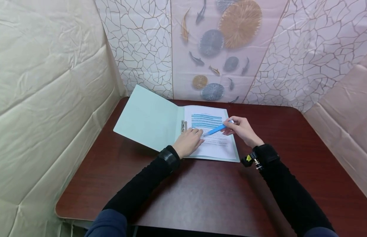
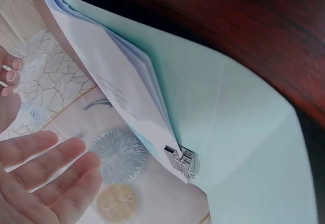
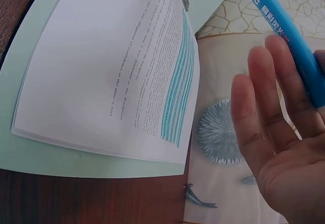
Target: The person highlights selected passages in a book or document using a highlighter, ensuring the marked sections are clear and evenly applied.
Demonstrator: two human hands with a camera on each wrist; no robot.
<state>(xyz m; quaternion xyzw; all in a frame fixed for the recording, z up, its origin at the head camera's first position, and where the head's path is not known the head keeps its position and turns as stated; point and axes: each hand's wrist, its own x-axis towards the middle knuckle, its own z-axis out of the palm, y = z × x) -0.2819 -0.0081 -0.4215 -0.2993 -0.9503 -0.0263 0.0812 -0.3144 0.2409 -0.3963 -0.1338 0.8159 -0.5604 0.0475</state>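
My right hand [image 1: 244, 130] holds a blue highlighter [image 3: 287, 36] between thumb and forefinger, slanted down to the left over the page. The other fingers are nearly straight, as the right wrist view shows. Just above the page, my left hand [image 1: 189, 141] meets the highlighter's lower end with its thumb and forefinger. They pinch a pale, see-through cap [image 2: 35, 114], partly hidden by the thumb; the remaining fingers are loosely extended. Below lie printed sheets [image 3: 76, 71], with several lines streaked blue in their upper part, inside an open pale green folder [image 1: 147, 118].
A metal clip [image 2: 182, 159] sits along the folder's spine by the sheets' left edge. The folder's cover slants up to the left. The dark red-brown table [image 1: 213, 191] reaches back to a patterned wall covering [image 1: 142, 36], with cream padded cloth [image 1: 47, 108] on the left.
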